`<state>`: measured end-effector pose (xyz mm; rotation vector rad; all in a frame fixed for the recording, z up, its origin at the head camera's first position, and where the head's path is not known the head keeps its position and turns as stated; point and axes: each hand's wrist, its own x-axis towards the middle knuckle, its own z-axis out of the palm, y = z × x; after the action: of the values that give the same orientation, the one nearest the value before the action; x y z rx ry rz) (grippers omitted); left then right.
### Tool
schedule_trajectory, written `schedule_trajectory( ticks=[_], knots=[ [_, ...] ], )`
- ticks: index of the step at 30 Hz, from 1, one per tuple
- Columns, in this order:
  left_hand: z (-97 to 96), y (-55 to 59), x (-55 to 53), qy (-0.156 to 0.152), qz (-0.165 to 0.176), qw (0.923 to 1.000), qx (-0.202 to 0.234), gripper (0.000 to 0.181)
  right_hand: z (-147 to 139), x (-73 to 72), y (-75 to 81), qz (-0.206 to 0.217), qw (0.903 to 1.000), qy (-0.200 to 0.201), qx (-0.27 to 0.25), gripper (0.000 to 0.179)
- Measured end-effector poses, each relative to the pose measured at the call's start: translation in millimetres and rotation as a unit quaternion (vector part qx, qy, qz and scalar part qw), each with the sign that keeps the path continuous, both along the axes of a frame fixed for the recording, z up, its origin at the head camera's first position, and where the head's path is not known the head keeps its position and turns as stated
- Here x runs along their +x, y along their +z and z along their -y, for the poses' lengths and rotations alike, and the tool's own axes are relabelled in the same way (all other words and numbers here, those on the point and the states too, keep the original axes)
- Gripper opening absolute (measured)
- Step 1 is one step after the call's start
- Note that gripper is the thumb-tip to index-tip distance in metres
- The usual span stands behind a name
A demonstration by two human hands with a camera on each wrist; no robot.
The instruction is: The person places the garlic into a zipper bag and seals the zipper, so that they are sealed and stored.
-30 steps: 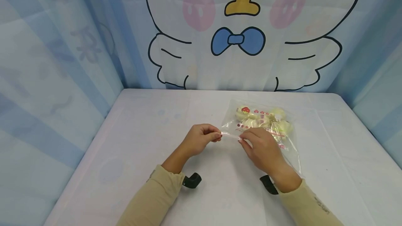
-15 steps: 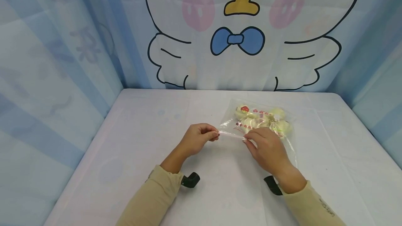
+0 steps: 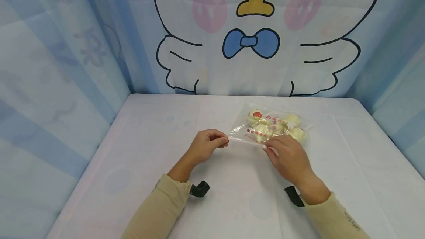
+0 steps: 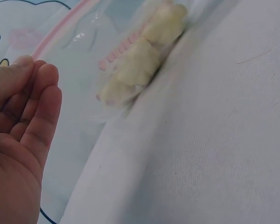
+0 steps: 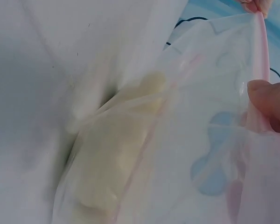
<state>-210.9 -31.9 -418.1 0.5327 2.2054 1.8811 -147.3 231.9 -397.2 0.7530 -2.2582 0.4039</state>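
A clear zip bag [image 3: 240,129] printed with small red and pink figures holds several pale yellow, rounded pieces [image 3: 262,130]. Its pink zip strip [image 5: 261,46] runs along the near edge, raised off the table. My left hand [image 3: 207,144] pinches the left end of that strip between thumb and forefinger. Further right along the same strip, my right hand [image 3: 289,156] pinches it between thumb and fingers. Between the two hands the strip is drawn taut. In the left wrist view the yellow pieces lie low in the bag, down by the white cloth.
The white-covered table [image 3: 159,128] spreads on both sides of the hands. Behind it hangs a curtain [image 3: 216,69] with a cartoon bird, and blue patterned curtains stand at left and right. A black wrist mount [image 3: 200,189] sits under the left sleeve.
My right hand has slid rightward along the zip strip, lengthening the stretch between the hands. My left hand has shifted slightly left and away, still pinching the strip's end.
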Motion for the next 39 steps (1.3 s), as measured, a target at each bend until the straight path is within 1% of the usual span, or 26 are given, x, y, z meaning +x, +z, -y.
schedule_trajectory(
  ticks=[2, 9, 15, 19, 26, 31, 39],
  knots=[
    [0.7, -0.1, -0.6, 0.003, 0.002, 1.0000, -0.004, 0.011, -1.5, 0.3, 1.0, 0.004, 1.0000, -0.005, 0.003, 0.023],
    [4.3, 2.9, -1.1, 0.034, 0.022, 0.9992, -0.001, 0.010, -11.2, 2.5, 3.0, 0.025, 0.9986, -0.044, 0.012, 0.023],
    [6.1, 3.4, -0.8, 0.039, 0.024, 0.9989, -0.006, 0.010, -16.9, 3.2, 1.7, 0.026, 0.9985, -0.047, 0.012, 0.021],
    [7.0, 1.3, -2.2, 0.045, 0.022, 0.9987, -0.004, 0.010, -19.6, 3.5, 0.5, 0.024, 0.9985, -0.048, 0.011, 0.020],
    [9.8, -1.3, -4.6, 0.055, 0.020, 0.9983, -0.008, 0.009, -24.3, 8.3, 1.4, 0.044, 0.9965, -0.070, 0.012, 0.021],
    [10.9, -3.0, -5.5, 0.058, 0.019, 0.9981, 0.001, 0.009, -30.0, 9.3, -1.5, 0.033, 0.9972, -0.067, 0.007, 0.021],
    [11.1, -3.2, -5.2, 0.059, 0.019, 0.9981, -0.004, 0.009, -36.5, 10.3, -5.5, 0.015, 0.9986, -0.050, 0.000, 0.021]
  ],
)
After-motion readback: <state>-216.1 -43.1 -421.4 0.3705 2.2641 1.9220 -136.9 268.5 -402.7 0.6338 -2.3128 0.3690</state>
